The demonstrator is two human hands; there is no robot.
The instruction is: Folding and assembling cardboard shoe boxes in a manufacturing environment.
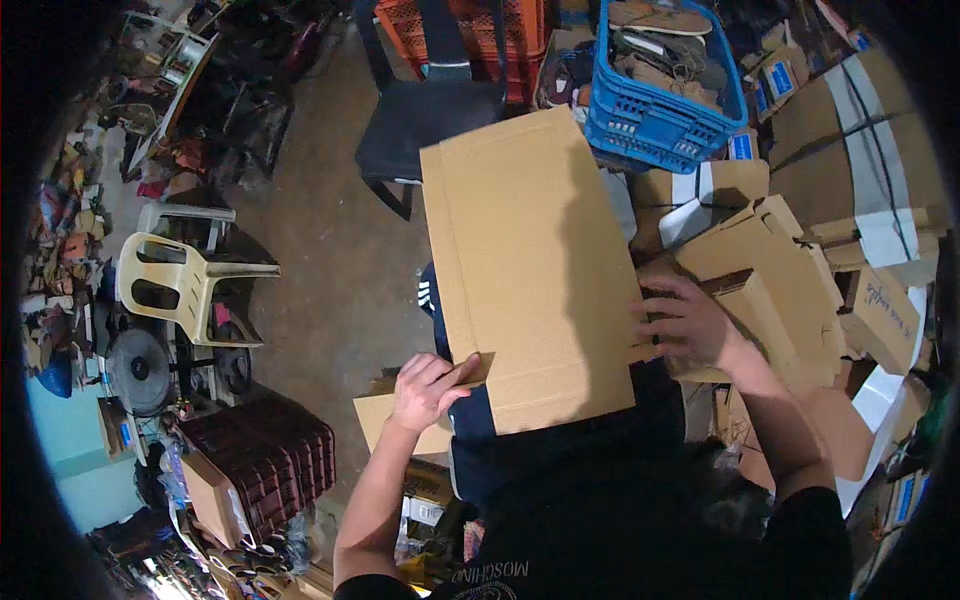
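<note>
A large flat piece of brown cardboard (515, 260) with crease lines lies across my lap, a shadow down its right side. My left hand (425, 392) is closed at its lower left edge, thumb and fingers pinching a small cut flap there. On the other side, my right hand (692, 322) is at the right edge with its fingers spread and a dark ring on one. Whether its fingertips touch the board is hard to tell. Another cardboard flap (385, 418) shows below and left of my left hand.
Ahead stands a black chair (440, 120), with a blue crate (655, 130) of shoes or similar items to its right. Cut cardboard pieces (790, 290) and boxes are piled on my right. A cream plastic chair (190, 285) and a dark red crate (270, 460) stand left.
</note>
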